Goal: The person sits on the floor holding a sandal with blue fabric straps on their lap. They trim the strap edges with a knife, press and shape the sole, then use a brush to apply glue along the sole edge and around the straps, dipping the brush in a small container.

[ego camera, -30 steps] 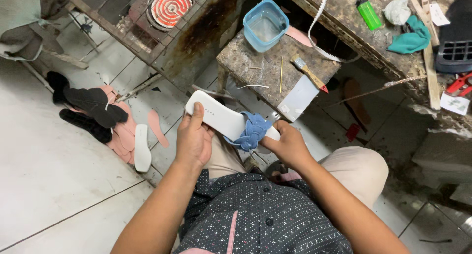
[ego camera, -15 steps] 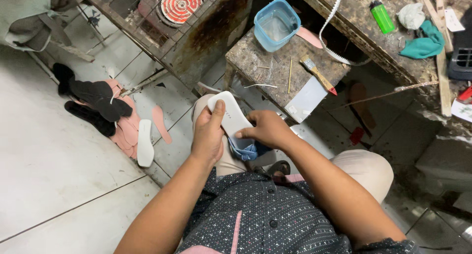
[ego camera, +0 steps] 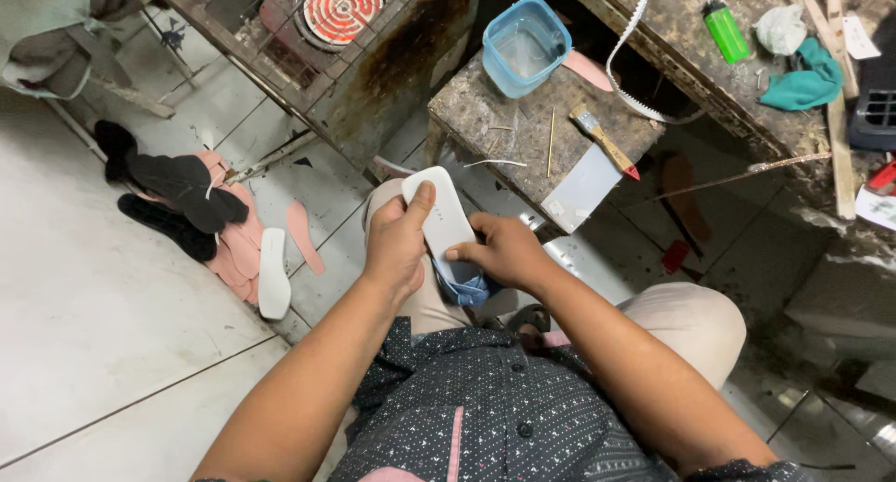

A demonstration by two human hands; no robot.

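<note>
My left hand (ego camera: 397, 244) grips a white shoe sole (ego camera: 441, 216) from its left side, thumb lying along the top face. My right hand (ego camera: 504, 251) presses its fingers on the sole's lower end and holds a blue cloth (ego camera: 464, 282) bunched under it. Both hands rest over my lap, above my beige trousers (ego camera: 686, 319).
A dirty small stool (ego camera: 523, 127) ahead carries a blue plastic tub (ego camera: 525, 45) and a brush (ego camera: 605, 142). A glowing electric coil heater (ego camera: 343, 6) sits in a rusty frame. Black and pink soles (ego camera: 201, 216) lie on the tiled floor at left. A cluttered bench (ego camera: 747, 62) stands at right.
The sole has turned more upright and come closer to my body. My right hand moved from its right end onto its lower end, pulling the blue cloth under the sole.
</note>
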